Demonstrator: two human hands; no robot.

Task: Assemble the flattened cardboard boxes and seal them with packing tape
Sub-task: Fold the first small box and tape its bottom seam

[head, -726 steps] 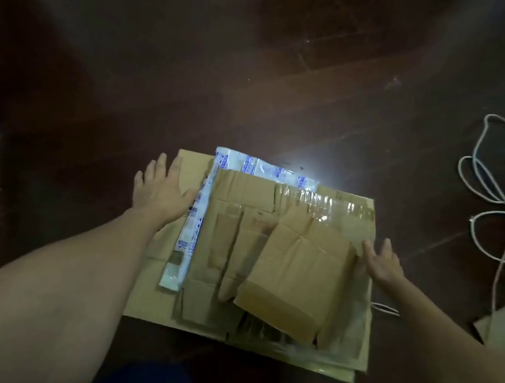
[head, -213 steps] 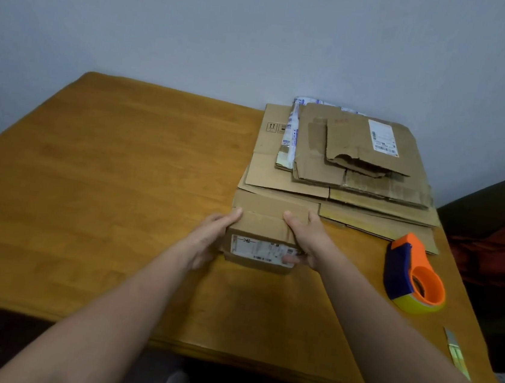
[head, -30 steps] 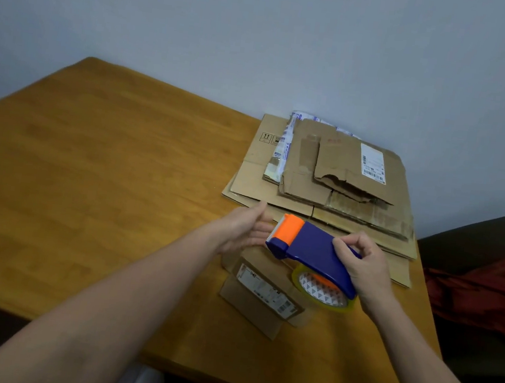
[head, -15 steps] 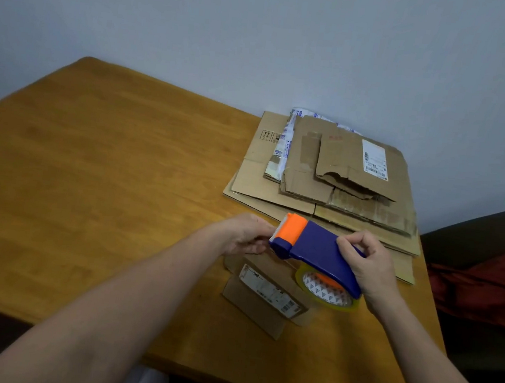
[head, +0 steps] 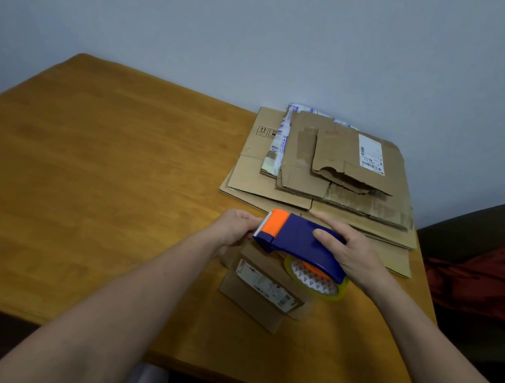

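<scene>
The right grip point(head: 354, 256) curls round the back of a blue-and-orange plastic tape dispenser point(head: 299, 237), holding it just above a small brown cardboard box point(head: 259, 299) with a white label, which sits near the right of the wooden bench point(head: 89, 172). The left grip point(head: 234, 227) has its fingers curled at the dispenser's orange toothed end; I cannot tell whether they pinch anything. A stack of flattened cardboard boxes point(head: 297, 177) lies at the far right.

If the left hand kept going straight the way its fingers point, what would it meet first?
The orange cutter end of the tape dispenser, held by the right hand. The left hand is right beside it, though whether they touch is unclear.
</scene>
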